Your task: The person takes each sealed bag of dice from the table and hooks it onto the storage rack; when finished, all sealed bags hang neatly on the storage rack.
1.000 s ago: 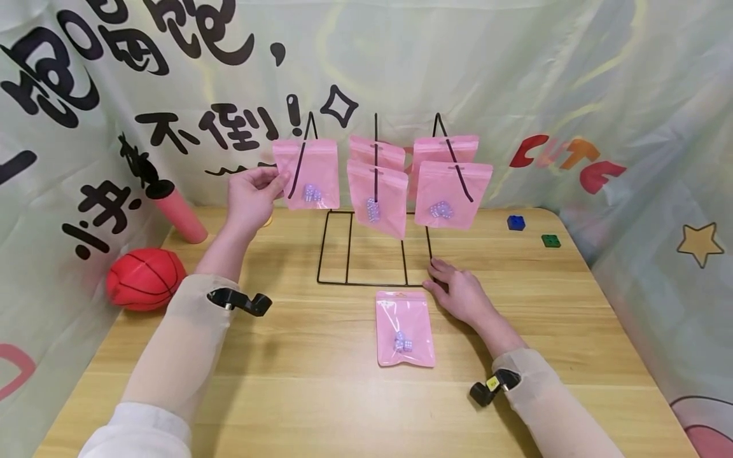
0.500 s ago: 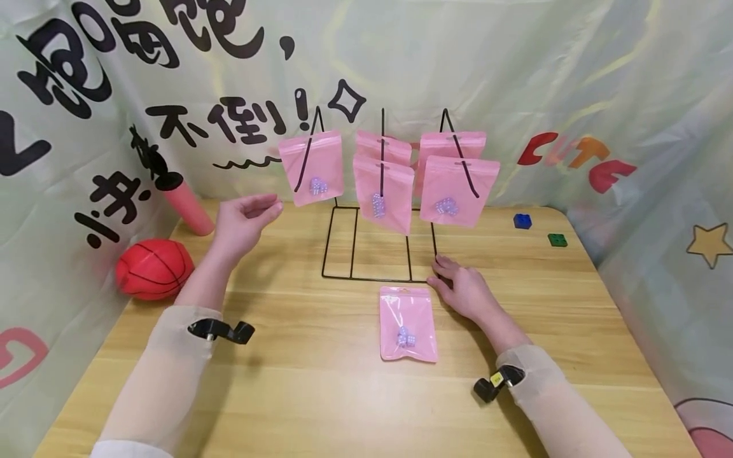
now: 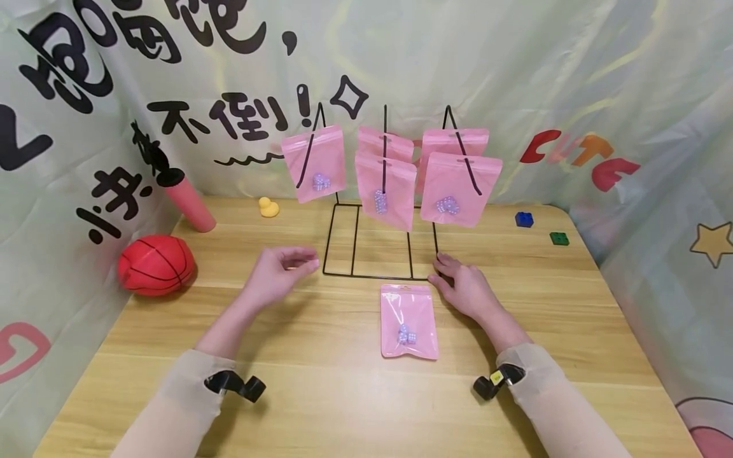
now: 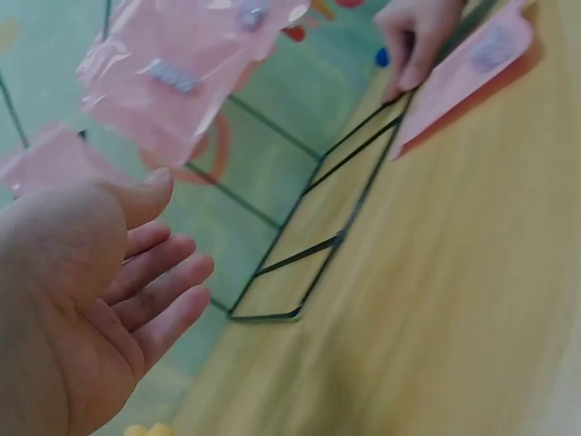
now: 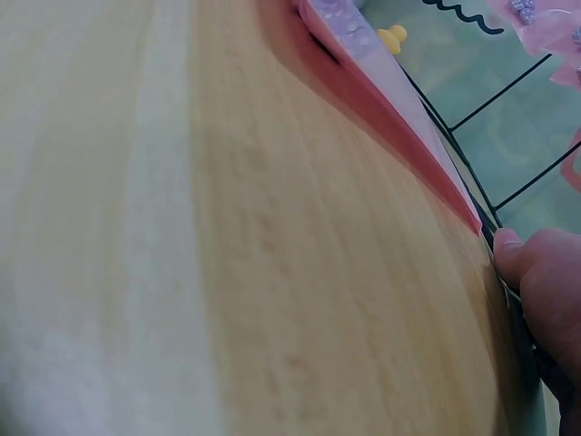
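A black wire rack (image 3: 366,276) stands on the table, with several pink zip bags of dice hanging from its hooks. One such bag (image 3: 329,166) is on the left hook; others, like this front bag (image 3: 386,186), hang in the middle and on the right. My left hand (image 3: 284,275) is in the air left of the rack's base, holding nothing, its fingers loose in the left wrist view. My right hand (image 3: 466,289) grips the front right corner of the rack's base between thumb and fingers. Another pink zip bag (image 3: 409,318) with dice lies flat before the rack.
On the left are a red toy basketball (image 3: 157,264) and a pink cylinder (image 3: 191,205) with a black top. A yellow toy duck (image 3: 268,207) sits at the back. Blue (image 3: 523,219) and green (image 3: 559,238) toy bricks lie at right. Printed cloth surrounds the table.
My left hand has let go of the bag on the left hook and moved down, then right toward the rack's base. The duck has come into view. My right hand stays at the corner.
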A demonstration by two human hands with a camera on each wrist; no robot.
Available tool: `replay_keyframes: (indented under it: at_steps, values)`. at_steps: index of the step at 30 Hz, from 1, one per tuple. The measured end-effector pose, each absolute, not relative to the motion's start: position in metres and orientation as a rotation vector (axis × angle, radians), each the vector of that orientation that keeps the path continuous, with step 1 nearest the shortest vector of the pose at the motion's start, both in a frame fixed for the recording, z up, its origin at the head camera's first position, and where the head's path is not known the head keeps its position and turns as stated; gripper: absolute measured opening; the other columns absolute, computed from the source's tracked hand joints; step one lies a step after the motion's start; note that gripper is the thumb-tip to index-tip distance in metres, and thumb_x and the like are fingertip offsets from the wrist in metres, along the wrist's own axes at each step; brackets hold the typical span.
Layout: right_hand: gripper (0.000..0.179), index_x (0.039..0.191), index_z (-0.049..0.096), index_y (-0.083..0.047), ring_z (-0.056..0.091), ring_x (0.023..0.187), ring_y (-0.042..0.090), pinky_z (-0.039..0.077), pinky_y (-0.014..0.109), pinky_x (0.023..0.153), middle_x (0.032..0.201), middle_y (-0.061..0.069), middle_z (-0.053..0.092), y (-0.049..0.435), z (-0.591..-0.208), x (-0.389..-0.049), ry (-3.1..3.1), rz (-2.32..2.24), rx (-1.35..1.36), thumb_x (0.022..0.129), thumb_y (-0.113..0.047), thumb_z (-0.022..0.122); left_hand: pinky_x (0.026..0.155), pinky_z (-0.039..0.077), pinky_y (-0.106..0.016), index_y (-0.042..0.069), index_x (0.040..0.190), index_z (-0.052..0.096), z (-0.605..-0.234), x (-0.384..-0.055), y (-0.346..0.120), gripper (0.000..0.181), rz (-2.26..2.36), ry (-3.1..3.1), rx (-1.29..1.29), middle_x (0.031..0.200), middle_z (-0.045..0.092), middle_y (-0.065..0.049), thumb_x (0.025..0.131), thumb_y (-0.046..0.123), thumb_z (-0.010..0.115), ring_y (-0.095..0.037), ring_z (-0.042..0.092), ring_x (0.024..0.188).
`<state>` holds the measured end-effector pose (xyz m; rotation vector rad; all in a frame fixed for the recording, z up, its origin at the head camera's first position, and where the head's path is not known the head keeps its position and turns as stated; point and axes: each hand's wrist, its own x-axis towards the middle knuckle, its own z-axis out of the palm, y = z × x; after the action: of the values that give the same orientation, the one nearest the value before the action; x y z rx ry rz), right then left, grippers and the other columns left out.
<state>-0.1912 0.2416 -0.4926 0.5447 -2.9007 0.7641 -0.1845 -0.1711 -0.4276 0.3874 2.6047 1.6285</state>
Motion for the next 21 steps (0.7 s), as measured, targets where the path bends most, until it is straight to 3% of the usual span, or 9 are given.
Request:
replay_keyframes:
  at_steps: [9, 14, 21]
  values:
    - [0.049, 0.141, 0.063, 0.005, 0.050, 0.140, 0.045, 0.043, 0.059, 0.114, 0.153, 0.024, 0.053, 0.242, -0.493, -0.191, -2.905, 0.767, 0.535, 0.105, -0.028, 0.069, 0.083, 0.063, -0.035, -0.003, 0.124, 0.074, -0.439, -0.165, -0.136, 0.038, 1.518, 2.405, 0.494, 0.104, 0.078, -0.003, 0.098, 0.025, 0.080, -0.023, 0.074, 0.094]
    - [0.049, 0.142, 0.062, 0.005, 0.049, 0.141, 0.045, 0.043, 0.059, 0.114, 0.154, 0.023, 0.052, 0.242, -0.494, -0.192, -2.916, 0.764, 0.516, 0.106, -0.028, 0.069, 0.079, 0.065, -0.038, -0.005, 0.122, 0.074, -0.445, -0.159, -0.116, 0.036, 1.527, 2.286, 0.476, 0.103, 0.078, -0.005, 0.098, 0.022, 0.079, -0.028, 0.076, 0.094]
    - [0.049, 0.141, 0.063, 0.005, 0.050, 0.140, 0.044, 0.043, 0.058, 0.114, 0.153, 0.023, 0.053, 0.242, -0.495, -0.192, -2.904, 0.763, 0.527, 0.106, -0.029, 0.069, 0.078, 0.064, -0.036, -0.004, 0.117, 0.076, -0.457, -0.155, -0.096, 0.033, 1.497, 2.234, 0.456, 0.099, 0.079, -0.006, 0.098, 0.023, 0.080, -0.023, 0.077, 0.090]
